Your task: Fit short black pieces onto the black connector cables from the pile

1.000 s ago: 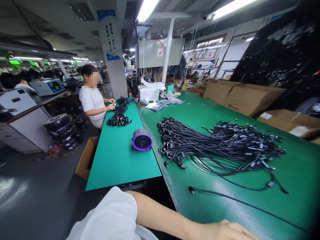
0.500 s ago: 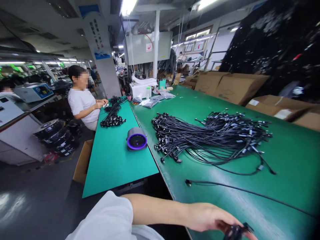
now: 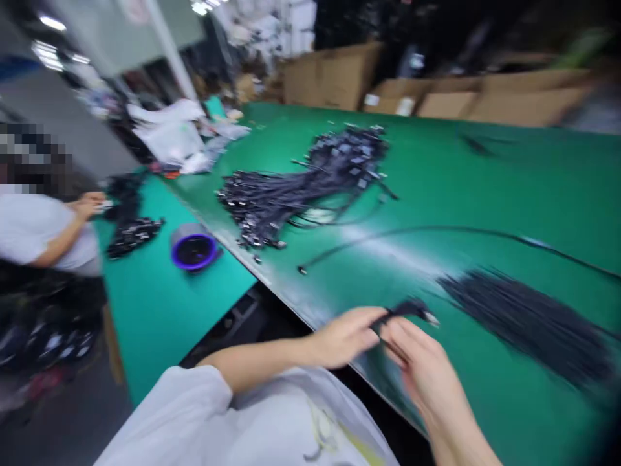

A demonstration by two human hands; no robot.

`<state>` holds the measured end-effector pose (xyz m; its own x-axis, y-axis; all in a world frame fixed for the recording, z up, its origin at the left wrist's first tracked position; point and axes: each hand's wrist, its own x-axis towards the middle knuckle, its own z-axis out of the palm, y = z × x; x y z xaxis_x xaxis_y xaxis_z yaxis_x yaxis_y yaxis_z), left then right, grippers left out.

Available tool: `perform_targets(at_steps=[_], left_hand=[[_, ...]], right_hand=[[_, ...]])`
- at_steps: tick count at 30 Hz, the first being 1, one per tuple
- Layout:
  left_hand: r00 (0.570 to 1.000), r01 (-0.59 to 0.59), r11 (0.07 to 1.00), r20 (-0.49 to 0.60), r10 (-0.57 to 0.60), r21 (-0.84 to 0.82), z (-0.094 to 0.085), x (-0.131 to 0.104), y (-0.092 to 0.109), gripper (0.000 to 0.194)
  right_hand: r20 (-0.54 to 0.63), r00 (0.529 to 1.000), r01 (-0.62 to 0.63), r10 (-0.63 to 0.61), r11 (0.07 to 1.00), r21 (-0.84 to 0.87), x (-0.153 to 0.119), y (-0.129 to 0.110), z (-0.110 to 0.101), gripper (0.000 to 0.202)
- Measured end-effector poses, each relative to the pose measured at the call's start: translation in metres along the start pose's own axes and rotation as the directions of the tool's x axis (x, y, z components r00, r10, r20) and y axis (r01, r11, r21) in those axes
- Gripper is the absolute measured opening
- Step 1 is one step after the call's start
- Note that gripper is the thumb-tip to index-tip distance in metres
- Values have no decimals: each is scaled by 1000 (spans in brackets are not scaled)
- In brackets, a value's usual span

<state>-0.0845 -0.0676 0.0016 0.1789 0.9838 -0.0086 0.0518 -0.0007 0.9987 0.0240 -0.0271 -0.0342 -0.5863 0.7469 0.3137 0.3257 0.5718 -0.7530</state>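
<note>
My left hand (image 3: 345,338) and my right hand (image 3: 421,358) are close together above the near table edge. Between them is a black cable (image 3: 408,309), blurred, with a shiny metal plug end pointing right. Fingers of both hands are closed around it; the part inside the grip is hidden. To the right of my hands lies a bundle of straight black wires (image 3: 528,320) on the green table (image 3: 485,401). Beyond my hands a single long cable (image 3: 427,228) curves across the tabletop.
A big pile of black cables (image 3: 301,184) lies farther back. On the lower side table, a purple-rimmed round fan (image 3: 194,251) stands near another cable heap (image 3: 133,236). A co-worker (image 3: 43,220) works at the left. Cardboard boxes (image 3: 330,77) line the far edge.
The view has swung right and down, bringing my right hand and the straight wire bundle into sight. My left hand, holding something dark earlier, is now beside the right on the cable.
</note>
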Motion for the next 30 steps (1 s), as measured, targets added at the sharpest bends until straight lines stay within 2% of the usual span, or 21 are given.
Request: perform_targets(at_steps=[1, 2, 3, 5, 6, 7, 9, 11, 12, 13, 14, 16, 18, 20, 22, 24, 27, 30], left_hand=[[1000, 5, 999, -16, -6, -39, 0, 1, 1, 52], [1000, 27, 995, -9, -28, -99, 0, 3, 0, 51], [999, 45, 984, 15, -43, -172, 0, 6, -2, 47], [992, 128, 924, 37, -123, -359, 2, 11, -4, 42], [984, 169, 878, 31, -173, -449, 3, 14, -4, 40], [975, 196, 829, 14, -222, -524, 4, 15, -3, 40], [957, 224, 759, -7, -289, -611, 7, 17, 0, 40], [946, 289, 739, 61, -320, -609, 12, 17, 1, 42], [932, 348, 737, 129, -338, -579, 16, 17, 1, 43], [910, 411, 736, 201, -362, -538, 20, 17, 1, 46], [883, 470, 734, 262, -390, -490, 25, 17, -1, 50], [836, 546, 728, 319, -445, -415, 36, 17, -3, 61], [808, 588, 711, 297, -508, -385, 46, 18, -5, 70], [788, 614, 690, 246, -565, -383, 54, 20, -5, 71], [785, 615, 683, 221, -579, -395, 59, 20, -4, 69], [793, 607, 684, 262, -549, -404, 61, 19, -5, 66], [772, 635, 641, 327, -545, -431, 61, 16, -11, 61], [750, 642, 592, 241, -616, -486, 63, 19, -19, 53]], right_hand=[[30, 987, -158, 156, 981, 114, -10, -2, -15, 46], [104, 948, -319, 302, 899, 299, -18, -4, -27, 49], [221, 888, -460, 404, 745, 484, -23, -6, -36, 52], [421, 783, -614, 459, 460, 641, -26, -5, -48, 59], [452, 760, -640, 466, 419, 643, -26, -3, -53, 60], [412, 763, -632, 499, 438, 640, -25, -1, -58, 58], [146, 801, -515, 580, 544, 663, -25, 2, -71, 48], [-146, 796, -331, 587, 625, 707, -22, 1, -82, 47], [-208, 795, -260, 569, 631, 731, -19, -2, -85, 56], [-209, 807, -223, 552, 613, 758, -15, -6, -87, 61], [-179, 822, -208, 541, 577, 790, -11, -10, -87, 58], [-143, 812, -172, 566, 465, 868, -2, -18, -82, 37], [-159, 769, -81, 619, 341, 937, 5, -22, -75, 29], [-187, 743, 10, 643, 270, 963, 6, -20, -71, 30], [-204, 733, 40, 649, 258, 965, 3, -14, -71, 29], [-234, 708, 61, 667, 272, 960, -3, -7, -74, 28], [-291, 668, 102, 685, 303, 947, -12, 1, -81, 28], [-330, 679, 151, 656, 316, 937, -17, 0, -81, 26]])
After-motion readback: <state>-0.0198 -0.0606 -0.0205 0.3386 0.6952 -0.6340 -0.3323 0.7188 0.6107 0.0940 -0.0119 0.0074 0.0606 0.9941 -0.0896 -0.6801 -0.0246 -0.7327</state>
